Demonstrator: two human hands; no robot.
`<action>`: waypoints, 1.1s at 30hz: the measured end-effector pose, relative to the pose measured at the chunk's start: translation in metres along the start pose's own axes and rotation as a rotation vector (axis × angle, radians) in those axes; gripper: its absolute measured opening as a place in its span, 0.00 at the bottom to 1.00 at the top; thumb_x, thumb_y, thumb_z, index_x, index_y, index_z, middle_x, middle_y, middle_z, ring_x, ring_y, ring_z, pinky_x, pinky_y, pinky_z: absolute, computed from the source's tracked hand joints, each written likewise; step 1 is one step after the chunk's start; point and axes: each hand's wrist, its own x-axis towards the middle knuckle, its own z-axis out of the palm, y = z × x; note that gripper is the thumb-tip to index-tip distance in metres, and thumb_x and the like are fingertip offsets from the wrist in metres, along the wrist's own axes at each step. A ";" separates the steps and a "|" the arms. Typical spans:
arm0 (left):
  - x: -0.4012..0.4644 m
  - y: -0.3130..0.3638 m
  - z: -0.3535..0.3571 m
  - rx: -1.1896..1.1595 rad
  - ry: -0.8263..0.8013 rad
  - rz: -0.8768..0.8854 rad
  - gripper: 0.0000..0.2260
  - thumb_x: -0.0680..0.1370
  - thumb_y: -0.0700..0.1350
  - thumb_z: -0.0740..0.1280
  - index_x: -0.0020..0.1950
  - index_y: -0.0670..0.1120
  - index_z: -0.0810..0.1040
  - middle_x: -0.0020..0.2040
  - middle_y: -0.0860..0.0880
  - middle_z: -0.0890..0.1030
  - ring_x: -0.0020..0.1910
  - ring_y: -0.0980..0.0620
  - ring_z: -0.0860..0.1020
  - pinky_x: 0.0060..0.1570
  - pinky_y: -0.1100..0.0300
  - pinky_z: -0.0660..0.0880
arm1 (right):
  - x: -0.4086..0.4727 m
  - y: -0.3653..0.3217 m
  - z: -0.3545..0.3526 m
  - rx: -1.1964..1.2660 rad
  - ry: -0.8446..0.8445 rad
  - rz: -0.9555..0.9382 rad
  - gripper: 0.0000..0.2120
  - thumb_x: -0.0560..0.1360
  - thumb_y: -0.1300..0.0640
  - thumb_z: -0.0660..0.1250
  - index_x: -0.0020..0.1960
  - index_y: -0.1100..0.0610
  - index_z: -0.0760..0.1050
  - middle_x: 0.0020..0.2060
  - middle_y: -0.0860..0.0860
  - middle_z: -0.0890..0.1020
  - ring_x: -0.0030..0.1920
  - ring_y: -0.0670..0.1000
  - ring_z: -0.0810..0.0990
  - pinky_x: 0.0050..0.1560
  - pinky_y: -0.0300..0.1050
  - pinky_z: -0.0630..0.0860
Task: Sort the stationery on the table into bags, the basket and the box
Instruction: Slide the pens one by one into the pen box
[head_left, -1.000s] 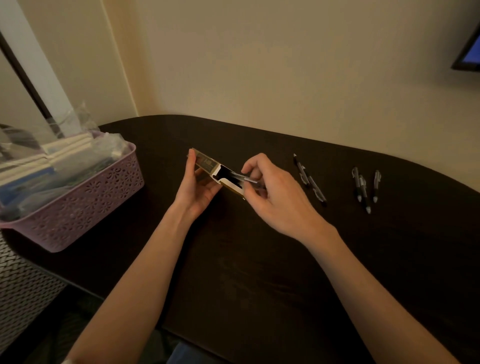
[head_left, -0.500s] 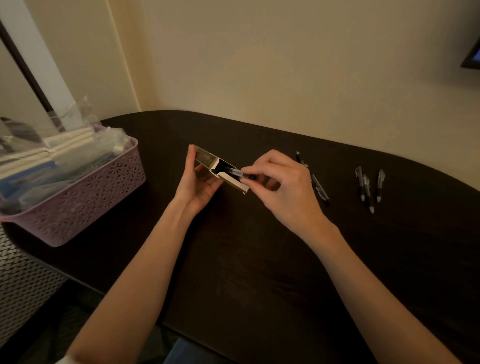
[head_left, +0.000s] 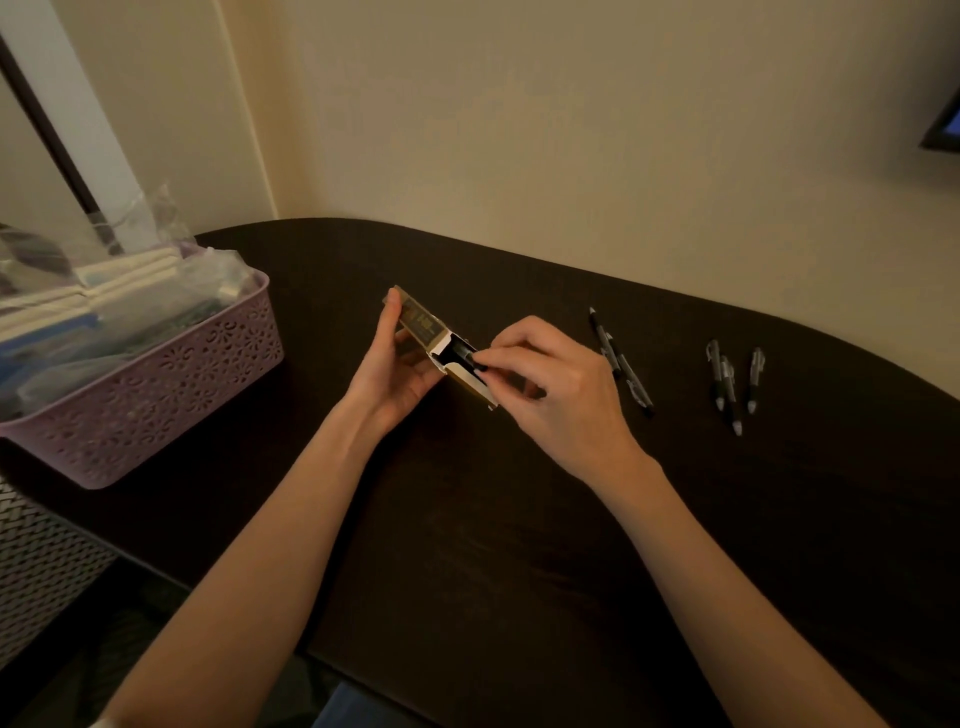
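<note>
Above the dark table (head_left: 467, 545), a narrow box (head_left: 423, 327) is gripped by the left hand (head_left: 395, 374) while a pen (head_left: 462, 356) at its open end is pinched by the right hand (head_left: 550, 384), and could be jammed against the flap if pushed askew.

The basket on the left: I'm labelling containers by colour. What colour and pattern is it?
Pale lilac-pink basket, its walls pierced with a floral cut-out pattern; head view.
</note>
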 end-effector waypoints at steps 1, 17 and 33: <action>-0.001 0.000 0.001 0.015 0.001 -0.006 0.35 0.74 0.64 0.66 0.72 0.43 0.64 0.65 0.36 0.74 0.59 0.40 0.80 0.57 0.49 0.79 | -0.001 0.002 0.001 -0.014 -0.003 0.003 0.09 0.74 0.59 0.68 0.51 0.60 0.82 0.50 0.54 0.80 0.46 0.45 0.79 0.41 0.40 0.80; -0.003 -0.002 0.005 0.009 -0.016 -0.035 0.41 0.68 0.62 0.71 0.74 0.44 0.61 0.66 0.35 0.73 0.58 0.38 0.80 0.58 0.46 0.78 | -0.006 0.019 0.007 -0.050 0.059 0.113 0.06 0.74 0.57 0.69 0.47 0.60 0.81 0.52 0.55 0.75 0.46 0.43 0.74 0.41 0.32 0.74; -0.003 -0.002 0.006 -0.017 0.019 -0.036 0.39 0.69 0.61 0.70 0.73 0.44 0.62 0.63 0.37 0.74 0.57 0.40 0.81 0.59 0.46 0.78 | -0.027 0.078 0.001 -0.511 -0.348 1.211 0.29 0.74 0.59 0.69 0.70 0.64 0.59 0.66 0.64 0.67 0.66 0.62 0.69 0.64 0.54 0.70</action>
